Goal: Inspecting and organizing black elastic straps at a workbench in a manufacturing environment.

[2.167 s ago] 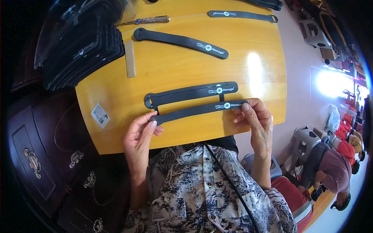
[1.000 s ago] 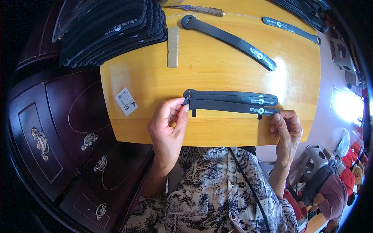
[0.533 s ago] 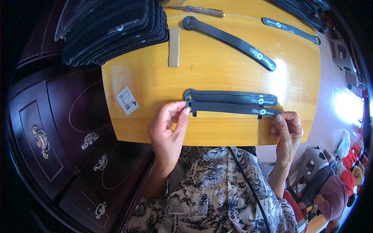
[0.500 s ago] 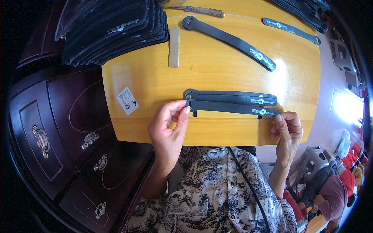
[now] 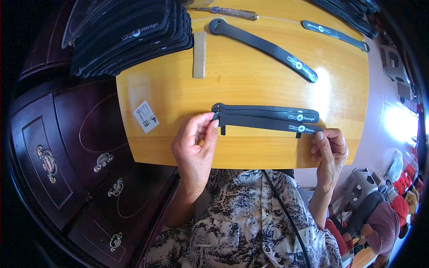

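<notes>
A black strap (image 5: 261, 122) with pale print near its right end is stretched between my two hands. My left hand (image 5: 195, 145) pinches the strap's left end, near its hole, between thumb and fingertips. The right end is gripped by the thumb and fingers of my right hand (image 5: 330, 149). Just behind it lie more black straps (image 5: 263, 109), stacked and almost parallel, their rounded left ends close together. Short black strips (image 5: 223, 131) stick out from under the straps toward me; how they are fixed is hidden.
Thick black strap piles stand at the far left (image 5: 134, 42) and far right (image 5: 348, 15). Behind my hands lie a long black strap (image 5: 263, 47), a shorter strap (image 5: 333, 33), a tan strip (image 5: 199, 56), a screwdriver (image 5: 230, 12) and a white label (image 5: 146, 117). Dark drawers (image 5: 49, 147) flank the wooden table.
The held strap's left end has moved slightly back, closer over the straps behind it. My right hand has barely moved.
</notes>
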### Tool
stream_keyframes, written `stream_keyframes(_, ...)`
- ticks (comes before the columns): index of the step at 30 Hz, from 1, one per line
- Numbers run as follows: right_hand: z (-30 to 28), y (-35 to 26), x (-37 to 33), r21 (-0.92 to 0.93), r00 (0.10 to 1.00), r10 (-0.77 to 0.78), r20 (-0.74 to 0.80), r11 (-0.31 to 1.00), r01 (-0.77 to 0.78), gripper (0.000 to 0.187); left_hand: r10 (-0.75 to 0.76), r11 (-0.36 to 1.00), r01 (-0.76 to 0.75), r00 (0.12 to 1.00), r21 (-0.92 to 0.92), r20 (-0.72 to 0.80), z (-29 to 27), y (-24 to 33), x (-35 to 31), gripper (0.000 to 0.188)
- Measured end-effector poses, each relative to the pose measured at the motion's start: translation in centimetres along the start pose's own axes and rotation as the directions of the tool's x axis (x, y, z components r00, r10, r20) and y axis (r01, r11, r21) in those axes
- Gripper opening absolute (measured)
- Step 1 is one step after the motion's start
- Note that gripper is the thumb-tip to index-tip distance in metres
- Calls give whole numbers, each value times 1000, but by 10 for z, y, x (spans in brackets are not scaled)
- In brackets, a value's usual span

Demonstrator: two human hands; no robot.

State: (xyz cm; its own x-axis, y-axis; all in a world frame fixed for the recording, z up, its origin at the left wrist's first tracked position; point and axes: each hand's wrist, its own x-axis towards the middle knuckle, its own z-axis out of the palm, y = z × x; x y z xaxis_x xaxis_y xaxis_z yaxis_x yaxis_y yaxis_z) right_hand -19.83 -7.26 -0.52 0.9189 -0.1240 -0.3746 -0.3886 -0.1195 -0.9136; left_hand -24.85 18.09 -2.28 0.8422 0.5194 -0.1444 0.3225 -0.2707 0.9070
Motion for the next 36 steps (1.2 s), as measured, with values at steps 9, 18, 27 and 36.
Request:
stream_keyframes(9,2,0,1,3,1000,4,-14,1000,-4,12,-12,1000,12,1000,-12,9,1,2,1,15)
stream_keyframes(18,4,-2,1,-9,1000,20,-19,1000,-21,11,-3,1000,2,1000,19,31,2,4,2,16)
stream_keyframes(27,6,-2,3,21,999,32,-25,999,-31,13,-1,996,-4,999,94,45,3,8,4,16)
stream_keyframes(36,5,-1,4,9,999,30,-16,1000,-30,13,-14,992,8,999,124,51,4,12,5,10)
